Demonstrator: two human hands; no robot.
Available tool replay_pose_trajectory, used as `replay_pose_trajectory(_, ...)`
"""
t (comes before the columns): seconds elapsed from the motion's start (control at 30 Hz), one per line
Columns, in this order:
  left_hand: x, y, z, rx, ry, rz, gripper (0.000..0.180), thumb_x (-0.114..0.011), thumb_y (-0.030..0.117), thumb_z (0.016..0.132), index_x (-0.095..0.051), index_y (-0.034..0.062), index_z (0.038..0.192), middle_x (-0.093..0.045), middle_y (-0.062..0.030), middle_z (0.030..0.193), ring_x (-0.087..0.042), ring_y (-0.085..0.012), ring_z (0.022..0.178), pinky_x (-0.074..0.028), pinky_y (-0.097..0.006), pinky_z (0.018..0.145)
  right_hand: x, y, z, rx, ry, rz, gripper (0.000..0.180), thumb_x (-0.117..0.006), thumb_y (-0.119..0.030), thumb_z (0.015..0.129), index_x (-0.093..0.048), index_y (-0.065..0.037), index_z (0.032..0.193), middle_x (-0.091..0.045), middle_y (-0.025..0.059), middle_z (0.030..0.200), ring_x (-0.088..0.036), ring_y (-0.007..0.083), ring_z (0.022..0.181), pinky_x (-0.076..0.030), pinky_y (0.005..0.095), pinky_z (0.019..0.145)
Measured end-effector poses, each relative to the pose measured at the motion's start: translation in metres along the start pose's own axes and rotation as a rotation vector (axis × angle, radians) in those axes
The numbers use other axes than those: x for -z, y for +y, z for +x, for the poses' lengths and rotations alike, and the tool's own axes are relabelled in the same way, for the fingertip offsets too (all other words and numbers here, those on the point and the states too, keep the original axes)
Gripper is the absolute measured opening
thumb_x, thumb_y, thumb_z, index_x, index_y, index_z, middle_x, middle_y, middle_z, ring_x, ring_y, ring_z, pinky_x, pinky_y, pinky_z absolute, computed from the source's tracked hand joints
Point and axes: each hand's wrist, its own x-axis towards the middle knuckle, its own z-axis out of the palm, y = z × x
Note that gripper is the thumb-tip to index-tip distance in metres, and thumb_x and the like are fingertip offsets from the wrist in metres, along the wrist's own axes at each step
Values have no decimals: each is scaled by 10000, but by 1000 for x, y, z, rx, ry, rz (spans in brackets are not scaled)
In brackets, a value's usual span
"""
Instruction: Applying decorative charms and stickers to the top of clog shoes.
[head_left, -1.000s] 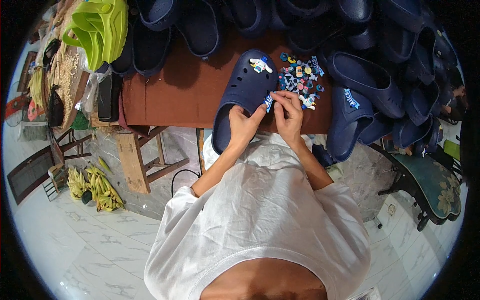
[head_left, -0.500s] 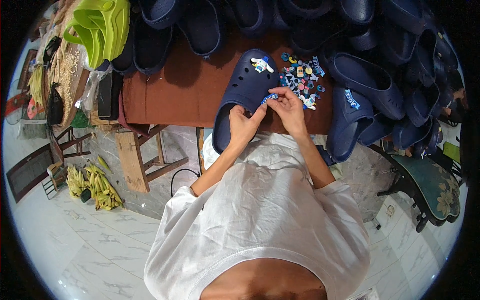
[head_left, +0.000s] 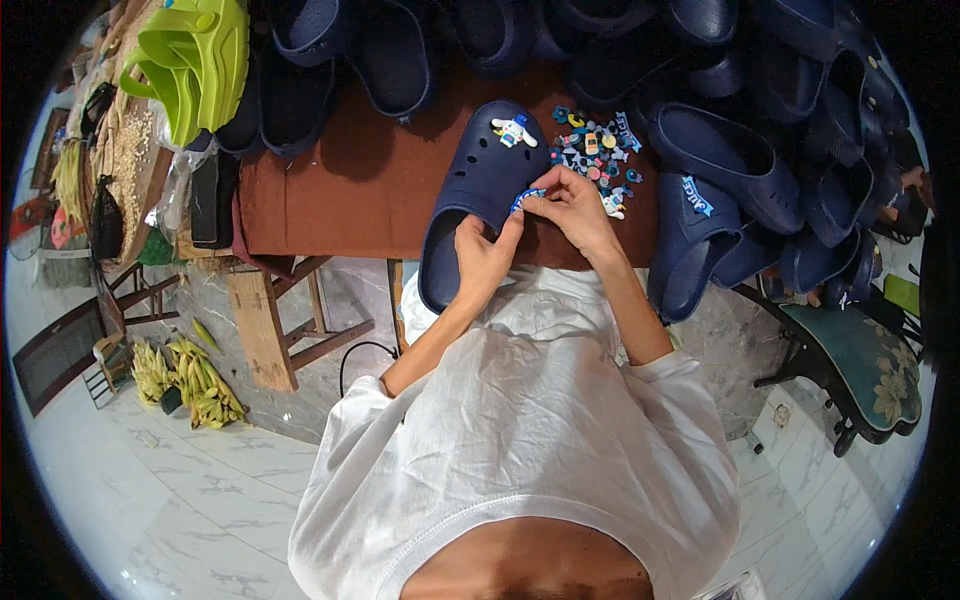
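A dark blue clog (head_left: pixel 466 183) lies on the brown cloth, toe pointing away from me, with a white character charm (head_left: pixel 514 131) fixed near its toe. My left hand (head_left: pixel 484 262) grips the clog's side at the foot opening, its fingers partly hidden inside. Between the thumb and fingers of my right hand (head_left: pixel 580 217) is a small blue charm with pale lettering (head_left: pixel 526 199), pressed against the clog's right side near my left thumb. Whether the charm's back sits in a hole is hidden. Loose colourful shoe charms (head_left: pixel 597 150) lie in a heap just beyond my right hand.
Several dark blue clogs line the far side of the brown cloth (head_left: pixel 300 205); more pile up on the right, one bearing a blue charm (head_left: pixel 697 197). Lime-green clogs (head_left: pixel 212 75) stand at the far left. A wooden stand (head_left: pixel 262 325) is below the table edge.
The whole view has shifted slightly. Both hands stay at the clog's side, and the right fingers have turned the blue charm a little against it.
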Motion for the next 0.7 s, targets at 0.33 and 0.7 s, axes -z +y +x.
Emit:
replay_pose_trajectory(0.33,4,1,-1,146,-54,141,405,-766,301,835,-580,-17,668,-620,-39,684,-524,-100,636,-430,-296,548,-11,8,-7,30,138,14,333,-753,21,835,-591,-16,1124,-583,43,989,-601,81,842,-513,201,757)
replay_pose_trajectory(0.7,2,23,-2,164,-113,1,326,-758,256,864,-667,-47,943,-668,-29,868,-559,-78,740,-439,-236,645,-7,12,-42,340,469,-385,260,-666,-34,896,-616,-23,1151,-595,106,1063,-643,173,848,-533,289,735)
